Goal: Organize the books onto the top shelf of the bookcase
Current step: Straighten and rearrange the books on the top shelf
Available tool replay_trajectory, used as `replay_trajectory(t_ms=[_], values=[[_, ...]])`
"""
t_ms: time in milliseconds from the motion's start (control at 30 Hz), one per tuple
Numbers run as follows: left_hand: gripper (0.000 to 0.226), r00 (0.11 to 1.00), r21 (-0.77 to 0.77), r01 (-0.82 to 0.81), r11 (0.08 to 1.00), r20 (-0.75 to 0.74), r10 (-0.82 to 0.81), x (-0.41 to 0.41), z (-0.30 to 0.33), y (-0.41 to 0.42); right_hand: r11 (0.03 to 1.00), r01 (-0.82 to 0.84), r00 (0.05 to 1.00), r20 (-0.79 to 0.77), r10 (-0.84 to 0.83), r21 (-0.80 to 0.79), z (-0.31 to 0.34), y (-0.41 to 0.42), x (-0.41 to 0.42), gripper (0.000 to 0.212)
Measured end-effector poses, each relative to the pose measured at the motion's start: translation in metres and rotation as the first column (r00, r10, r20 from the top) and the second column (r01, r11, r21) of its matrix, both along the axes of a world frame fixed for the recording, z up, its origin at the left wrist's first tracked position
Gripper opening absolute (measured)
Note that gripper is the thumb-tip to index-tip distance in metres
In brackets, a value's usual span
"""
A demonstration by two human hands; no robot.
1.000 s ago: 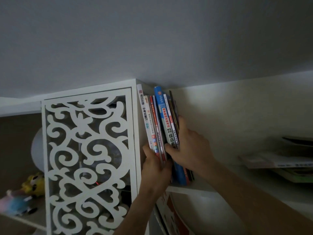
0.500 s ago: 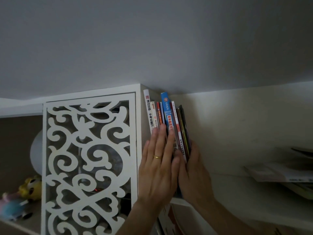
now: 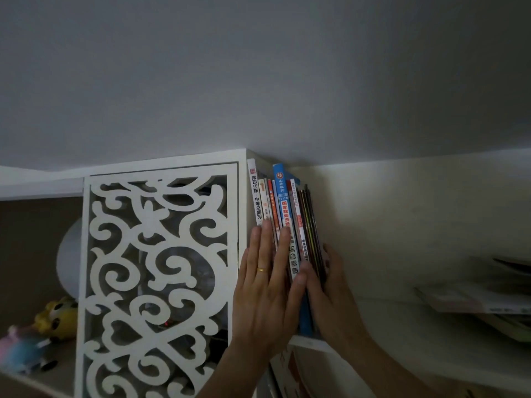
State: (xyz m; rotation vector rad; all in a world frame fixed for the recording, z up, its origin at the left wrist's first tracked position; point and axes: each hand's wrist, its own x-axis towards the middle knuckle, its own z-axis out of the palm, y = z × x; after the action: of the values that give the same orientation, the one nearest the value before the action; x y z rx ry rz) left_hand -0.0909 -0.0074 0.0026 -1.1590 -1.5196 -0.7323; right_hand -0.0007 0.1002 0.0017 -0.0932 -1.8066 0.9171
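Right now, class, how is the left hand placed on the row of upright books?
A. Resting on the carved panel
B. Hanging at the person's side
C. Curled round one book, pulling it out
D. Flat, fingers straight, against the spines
D: the left hand lies flat with straight fingers on the spines of the books, while the right hand steadies the row's far side.

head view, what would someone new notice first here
First, the two hands at lower centre: the left hand lies flat, fingers straight, against the spines of a tight row of upright paperback books, while the right hand braces the row's right end. The tall blue-spined book stands out in the row. To the left, the white scroll-cut lattice panel of the bookcase fills much of the frame.
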Motion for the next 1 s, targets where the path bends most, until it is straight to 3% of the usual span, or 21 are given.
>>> replay_trajectory(t_ms=[100, 233, 367, 467, 567, 667, 800, 867, 1000], values=[[0.067, 0.993, -0.058, -0.060, 0.997, 0.094, 0.065, 0.002, -0.017, -0.004, 0.991, 0.115, 0.992, 0.044, -0.118, 0.075, -0.006, -0.002, 0.011, 0.051], [0.073, 0.990, -0.082, -0.093, 0.992, 0.099, 0.101, 0.010, -0.020, -0.004, 0.991, 0.076, 0.978, 0.185, -0.096, 0.112, -0.007, 0.007, 0.018, 0.051], [0.076, 0.978, 0.105, 0.008, 0.994, 0.208, -0.030, 0.027, -0.013, -0.002, 0.984, 0.164, 0.974, 0.148, -0.172, 0.070, -0.012, 0.009, 0.026, 0.060], [0.058, 0.944, 0.222, -0.049, 0.974, 0.328, -0.027, 0.038, 0.002, 0.004, 0.988, 0.153, 0.981, 0.121, -0.152, 0.006, -0.009, 0.006, 0.030, 0.048], [0.041, 0.932, 0.289, -0.075, 0.955, 0.360, -0.035, 0.047, 0.012, 0.007, 0.993, 0.107, 0.985, 0.139, -0.100, -0.043, -0.003, 0.004, 0.034, 0.057], [0.030, 0.911, 0.370, -0.009, 0.929, 0.386, -0.145, 0.060, 0.014, 0.004, 0.993, 0.118, 0.980, 0.162, -0.117, 0.007, -0.003, 0.005, 0.033, 0.070], [0.037, 0.835, 0.471, 0.071, 0.879, 0.455, -0.311, 0.081, 0.011, -0.007, 0.994, 0.105, 0.982, 0.155, -0.109, 0.032, -0.010, 0.010, 0.028, 0.076], [0.037, 0.851, 0.413, 0.026, 0.911, 0.469, -0.237, 0.084, 0.014, -0.009, 0.995, 0.100, 0.982, 0.159, -0.102, 0.022, -0.011, 0.013, 0.026, 0.075], [0.054, 0.859, 0.154, -0.125, 0.980, 0.511, 0.029, 0.084, 0.029, -0.015, 0.983, 0.166, 0.971, 0.159, -0.177, 0.081, -0.009, 0.011, 0.025, 0.062]])
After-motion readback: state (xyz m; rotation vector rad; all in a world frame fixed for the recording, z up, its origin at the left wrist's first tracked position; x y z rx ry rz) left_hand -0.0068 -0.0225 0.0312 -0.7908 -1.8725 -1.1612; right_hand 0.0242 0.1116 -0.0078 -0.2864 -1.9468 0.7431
